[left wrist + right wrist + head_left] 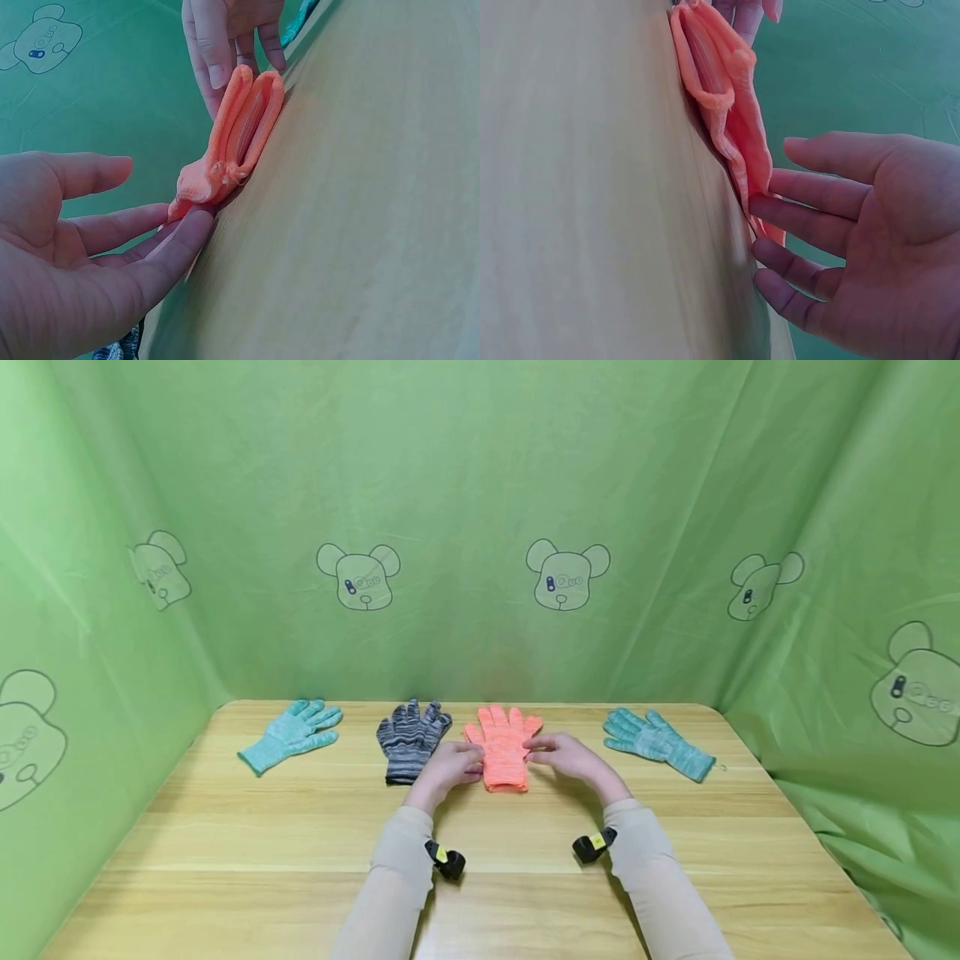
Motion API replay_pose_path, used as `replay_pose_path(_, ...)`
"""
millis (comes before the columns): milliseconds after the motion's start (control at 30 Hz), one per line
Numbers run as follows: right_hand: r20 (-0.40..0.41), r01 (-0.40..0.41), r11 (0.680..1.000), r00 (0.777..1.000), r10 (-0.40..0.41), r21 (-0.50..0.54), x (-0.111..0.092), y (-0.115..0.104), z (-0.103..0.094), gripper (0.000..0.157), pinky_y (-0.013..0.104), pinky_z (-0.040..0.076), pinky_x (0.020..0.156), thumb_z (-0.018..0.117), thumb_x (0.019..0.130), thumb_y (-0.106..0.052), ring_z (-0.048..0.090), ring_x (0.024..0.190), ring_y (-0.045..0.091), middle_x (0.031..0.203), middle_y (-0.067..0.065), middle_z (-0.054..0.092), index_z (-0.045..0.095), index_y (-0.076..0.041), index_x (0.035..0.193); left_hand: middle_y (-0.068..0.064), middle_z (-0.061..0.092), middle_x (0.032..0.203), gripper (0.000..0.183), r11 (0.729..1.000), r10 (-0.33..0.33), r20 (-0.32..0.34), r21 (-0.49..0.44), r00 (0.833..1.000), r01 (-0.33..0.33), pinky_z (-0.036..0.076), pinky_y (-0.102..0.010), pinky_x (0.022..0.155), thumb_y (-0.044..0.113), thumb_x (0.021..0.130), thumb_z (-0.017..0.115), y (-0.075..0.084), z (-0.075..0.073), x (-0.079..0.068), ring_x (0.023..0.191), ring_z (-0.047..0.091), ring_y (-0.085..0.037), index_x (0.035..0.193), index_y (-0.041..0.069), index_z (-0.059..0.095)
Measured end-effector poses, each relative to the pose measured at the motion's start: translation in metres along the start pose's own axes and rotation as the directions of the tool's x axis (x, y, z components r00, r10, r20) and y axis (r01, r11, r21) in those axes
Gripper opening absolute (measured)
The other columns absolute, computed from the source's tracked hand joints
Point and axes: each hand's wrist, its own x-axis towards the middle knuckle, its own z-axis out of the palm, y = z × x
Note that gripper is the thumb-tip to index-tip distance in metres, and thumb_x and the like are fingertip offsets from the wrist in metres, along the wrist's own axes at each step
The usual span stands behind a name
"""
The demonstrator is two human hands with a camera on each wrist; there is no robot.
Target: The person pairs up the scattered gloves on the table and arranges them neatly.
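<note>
A bright orange knit glove [506, 756] lies at the back middle of the table, fingers pointing away and parts sticking out on both sides. My left hand [452, 766] is at its left edge; in the left wrist view the fingertips [196, 219] touch the orange fabric while the thumb stays apart. On the opposite side, my right hand [567, 755] has extended fingers touching the glove's edge, its thumb raised off it in the right wrist view. The cuff opening faces me. Just left of my left hand lies a dark grey striped glove [411, 743].
One teal glove [288, 737] lies at the back left of the wooden table [510, 893], and another teal glove [660, 743] at the back right. Green curtains [465, 485] printed with bear heads enclose the back and sides. Each wrist carries a small black camera [447, 860].
</note>
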Motion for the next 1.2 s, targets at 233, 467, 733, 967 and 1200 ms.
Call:
replay_pose_path(233, -0.021, 0.003, 1.0, 1.0, -0.003, 0.026, 0.0, 0.001, -0.001, 0.046, 0.057, 0.036, 0.111, 0.058, 0.096, -0.021, 0.047, 0.131, 0.043, 0.138, 0.023, 0.055, 0.052, 0.0, 0.137, -0.024, 0.058, 0.13, 0.044, 1.0, -0.004, 0.012, -0.002, 1.0, 0.004, 0.054, -0.039, 0.096, 0.013, 0.098, 0.052, 0.001, 0.0, 0.0, 0.105, 0.064, -0.027, 0.136, -0.01, 0.048)
replay_pose_path(467, -0.077, -0.031, 0.997, 0.996, 0.036, 0.073, 0.003, 0.007, 0.0, 0.056, 0.057, 0.034, 0.112, 0.056, 0.098, -0.023, 0.041, 0.134, 0.046, 0.148, 0.026, 0.042, 0.039, 0.0, 0.146, -0.022, 0.058, 0.131, 0.045, 1.0, -0.016, 0.01, 0.01, 1.0, 0.016, 0.055, -0.037, 0.096, 0.014, 0.099, 0.052, 0.002, 0.0, -0.001, 0.105, 0.064, -0.024, 0.138, -0.008, 0.047)
replay_pose_path(733, -0.063, 0.01, 0.998, 0.998, -0.005, 0.07, 0.003, 0.009, -0.001, 0.056, 0.059, 0.026, 0.117, 0.054, 0.099, -0.019, 0.03, 0.141, 0.047, 0.154, 0.028, 0.031, 0.036, 0.003, 0.147, -0.022, 0.058, 0.132, 0.046, 1.0, -0.025, 0.009, 0.009, 1.0, 0.025, 0.054, -0.036, 0.097, 0.015, 0.098, 0.053, 0.002, 0.001, -0.002, 0.11, 0.063, -0.027, 0.138, -0.008, 0.047)
replay_pose_path(967, -0.048, 0.017, 0.998, 0.999, -0.014, 0.067, 0.006, 0.01, 0.001, 0.054, 0.058, 0.024, 0.117, 0.053, 0.099, -0.017, 0.029, 0.141, 0.048, 0.153, 0.029, 0.031, 0.036, 0.004, 0.146, -0.021, 0.058, 0.132, 0.046, 0.999, -0.032, 0.004, 0.029, 0.999, 0.032, 0.055, -0.034, 0.094, 0.016, 0.099, 0.053, 0.002, 0.0, -0.001, 0.109, 0.064, -0.024, 0.138, -0.007, 0.047)
replay_pose_path(1200, -0.023, -0.013, 0.998, 1.0, 0.015, 0.053, 0.007, 0.013, 0.002, 0.055, 0.059, 0.021, 0.118, 0.053, 0.099, -0.018, 0.028, 0.142, 0.048, 0.152, 0.03, 0.032, 0.036, 0.004, 0.146, -0.02, 0.058, 0.133, 0.045, 0.999, -0.041, 0.004, 0.026, 0.999, 0.041, 0.055, -0.033, 0.095, 0.016, 0.099, 0.052, 0.002, -0.001, -0.001, 0.109, 0.063, -0.023, 0.138, -0.006, 0.047)
